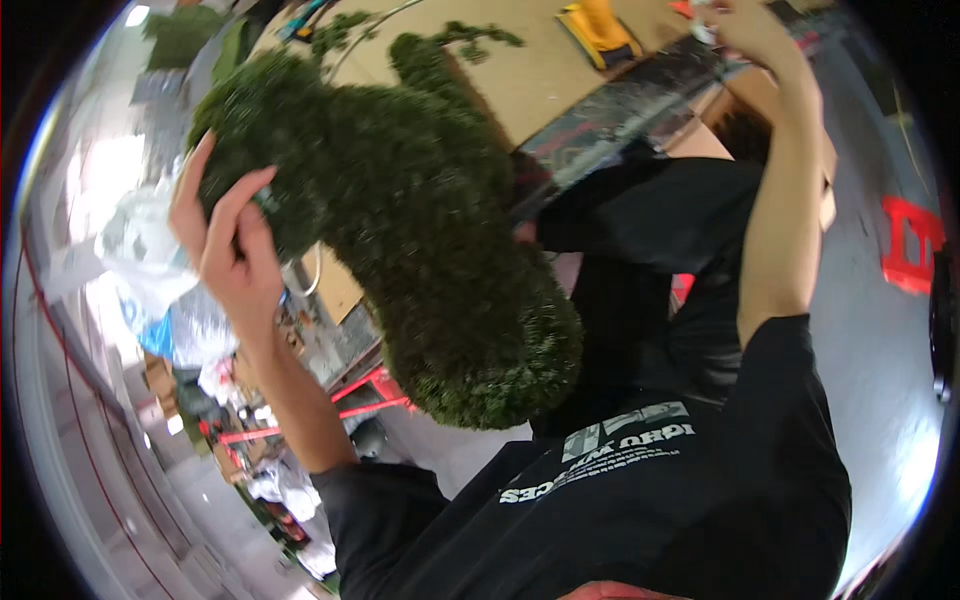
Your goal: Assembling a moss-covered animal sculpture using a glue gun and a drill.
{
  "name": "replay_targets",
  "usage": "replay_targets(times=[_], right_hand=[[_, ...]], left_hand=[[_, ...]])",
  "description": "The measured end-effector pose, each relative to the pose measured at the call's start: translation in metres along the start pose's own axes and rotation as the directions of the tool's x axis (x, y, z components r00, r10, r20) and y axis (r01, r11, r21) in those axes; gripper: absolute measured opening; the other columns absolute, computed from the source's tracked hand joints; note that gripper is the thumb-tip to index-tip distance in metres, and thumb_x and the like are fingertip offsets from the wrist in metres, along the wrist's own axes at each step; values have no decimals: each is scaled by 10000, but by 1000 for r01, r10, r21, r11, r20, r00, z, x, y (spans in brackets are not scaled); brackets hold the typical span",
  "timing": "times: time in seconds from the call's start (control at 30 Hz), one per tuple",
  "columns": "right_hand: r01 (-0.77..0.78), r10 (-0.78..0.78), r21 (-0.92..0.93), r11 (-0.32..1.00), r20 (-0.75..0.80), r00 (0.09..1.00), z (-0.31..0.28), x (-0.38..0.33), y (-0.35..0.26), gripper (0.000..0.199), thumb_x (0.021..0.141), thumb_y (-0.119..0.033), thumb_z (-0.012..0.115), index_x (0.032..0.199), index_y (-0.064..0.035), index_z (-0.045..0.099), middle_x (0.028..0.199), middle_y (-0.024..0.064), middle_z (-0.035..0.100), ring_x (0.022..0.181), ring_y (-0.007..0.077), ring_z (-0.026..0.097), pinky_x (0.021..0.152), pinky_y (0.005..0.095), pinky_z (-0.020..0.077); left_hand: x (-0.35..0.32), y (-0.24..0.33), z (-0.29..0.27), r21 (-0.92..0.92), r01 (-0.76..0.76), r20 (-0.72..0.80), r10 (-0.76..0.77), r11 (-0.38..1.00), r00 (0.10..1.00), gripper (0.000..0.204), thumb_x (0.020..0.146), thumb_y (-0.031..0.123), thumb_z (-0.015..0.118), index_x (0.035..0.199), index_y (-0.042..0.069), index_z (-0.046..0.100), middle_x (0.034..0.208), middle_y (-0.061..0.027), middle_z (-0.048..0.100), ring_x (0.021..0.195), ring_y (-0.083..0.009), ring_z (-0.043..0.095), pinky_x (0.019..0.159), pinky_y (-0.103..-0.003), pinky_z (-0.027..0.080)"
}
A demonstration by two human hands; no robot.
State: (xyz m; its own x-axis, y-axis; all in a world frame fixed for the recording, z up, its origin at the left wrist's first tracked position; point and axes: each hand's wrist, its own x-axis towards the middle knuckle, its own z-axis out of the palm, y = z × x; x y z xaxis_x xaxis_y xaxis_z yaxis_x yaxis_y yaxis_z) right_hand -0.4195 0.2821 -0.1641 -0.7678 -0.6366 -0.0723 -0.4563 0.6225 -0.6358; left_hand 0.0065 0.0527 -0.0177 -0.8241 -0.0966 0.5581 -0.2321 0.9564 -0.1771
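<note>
A large figure covered in dark green artificial foliage [420,200] slants across the middle, from the table edge down toward my lap. My left hand [235,225] is against its upper left end, fingers apart and partly bent, the tips touching the greenery. My right arm reaches far out to the upper right. There my right hand [728,22] is closed round a small white object [704,28], blurred and partly cut by the view's edge, so I cannot make out its kind. Something orange-red shows beside it.
A yellow and black tool [600,32] lies on the tan tabletop [500,85]. Loose green sprigs [480,38] are near the figure's top. An open cardboard box [715,125] stands at the right, and a red plastic stool [908,243] on the floor. Plastic bags [150,240] are piled at the left.
</note>
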Motion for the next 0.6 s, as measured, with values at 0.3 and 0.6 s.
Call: replay_targets(times=[0.3,0.6], right_hand=[[-140,74,-249,958,-257,964,67,155,178,912,719,-807,710,1182,-23,753,1151,224,733,1089,291,689,930,401,516],[30,308,843,537,-229,923,43,92,152,408,900,-389,799,1092,-44,697,838,47,713,711,150,692,661,240,535]], left_hand=[[5,-12,17,-81,-95,-87,88,992,992,337,815,-26,594,1009,140,815,1412,-141,622,1307,-341,533,1112,-448,367],[4,-8,13,-35,-101,-93,97,994,991,293,908,9,574,1042,116,813,1450,-131,607,1296,-296,524,1097,-414,370]])
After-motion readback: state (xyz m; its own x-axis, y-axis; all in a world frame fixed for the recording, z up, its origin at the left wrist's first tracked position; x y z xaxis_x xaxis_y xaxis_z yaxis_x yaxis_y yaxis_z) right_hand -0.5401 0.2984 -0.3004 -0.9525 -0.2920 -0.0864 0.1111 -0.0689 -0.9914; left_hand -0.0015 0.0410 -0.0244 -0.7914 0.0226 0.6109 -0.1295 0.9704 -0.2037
